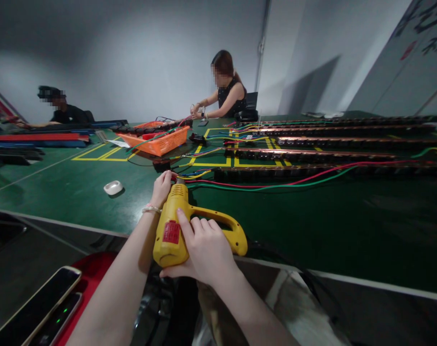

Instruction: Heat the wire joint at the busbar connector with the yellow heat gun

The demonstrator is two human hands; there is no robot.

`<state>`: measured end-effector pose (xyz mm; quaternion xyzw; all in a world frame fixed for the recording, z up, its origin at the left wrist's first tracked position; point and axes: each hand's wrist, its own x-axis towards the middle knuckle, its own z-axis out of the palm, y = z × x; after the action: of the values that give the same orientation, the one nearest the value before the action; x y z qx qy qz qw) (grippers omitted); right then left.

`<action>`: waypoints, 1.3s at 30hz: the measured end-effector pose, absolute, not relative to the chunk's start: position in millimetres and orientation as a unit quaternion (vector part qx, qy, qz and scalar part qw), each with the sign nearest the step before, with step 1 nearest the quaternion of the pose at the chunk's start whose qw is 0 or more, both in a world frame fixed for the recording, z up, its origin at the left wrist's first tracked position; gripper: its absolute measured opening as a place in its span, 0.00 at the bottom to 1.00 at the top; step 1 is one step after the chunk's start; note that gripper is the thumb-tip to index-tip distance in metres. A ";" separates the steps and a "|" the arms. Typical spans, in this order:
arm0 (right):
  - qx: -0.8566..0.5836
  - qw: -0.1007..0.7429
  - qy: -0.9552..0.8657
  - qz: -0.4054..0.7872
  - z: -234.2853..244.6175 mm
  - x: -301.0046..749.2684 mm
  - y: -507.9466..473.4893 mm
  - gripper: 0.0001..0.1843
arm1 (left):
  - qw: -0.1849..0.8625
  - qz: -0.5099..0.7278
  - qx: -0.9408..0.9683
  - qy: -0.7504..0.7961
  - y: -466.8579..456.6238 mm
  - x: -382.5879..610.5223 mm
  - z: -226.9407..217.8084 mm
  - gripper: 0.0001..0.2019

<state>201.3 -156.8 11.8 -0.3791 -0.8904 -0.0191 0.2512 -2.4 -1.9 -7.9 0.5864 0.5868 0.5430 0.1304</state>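
My right hand (pixel 203 250) is wrapped round a yellow heat gun (pixel 175 226) with a red label, held over the near edge of the green table (pixel 312 226). Its nozzle points away from me at a bundle of red, green, blue and yellow wires (pixel 261 185). My left hand (pixel 162 187), a bracelet on the wrist, is closed on the wire ends just in front of the nozzle. The wires run right toward long black strips (pixel 312 156).
A small white dish (pixel 113 187) lies left of my hands. An orange basket (pixel 159 139) stands further back. Two people sit at the far side, one working on wires. Two phones (pixel 38 312) lie at the lower left on a red surface.
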 end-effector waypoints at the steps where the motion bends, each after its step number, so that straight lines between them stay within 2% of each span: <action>1: -0.377 0.251 -0.891 -0.020 11.8 201.9 -156.6 0.63 | 0.130 0.544 0.586 0.587 -3.0 -1.8 -7.2 0.21; 18: -0.355 0.254 -0.899 0.008 16.2 243.7 -143.6 0.61 | 0.220 0.566 0.549 0.574 -9.6 3.0 -7.0 0.21; 28: -0.399 0.254 -0.880 -0.046 16.7 277.5 -130.6 0.60 | 0.225 0.566 0.548 0.572 -8.1 3.9 -7.8 0.21; 33: -0.423 0.263 -0.864 -0.077 14.3 289.6 -126.8 0.62 | 0.216 0.558 0.557 0.576 -7.9 3.9 -8.0 0.22; 39: -0.430 0.266 -0.858 -0.093 11.8 290.2 -130.3 0.59 | 0.210 0.549 0.553 0.590 -8.6 4.8 -7.8 0.22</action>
<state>290.2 -130.3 11.8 -0.4305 -0.8575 -0.0934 0.2657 4.8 -8.6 -7.8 0.5535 0.5897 0.5493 0.2102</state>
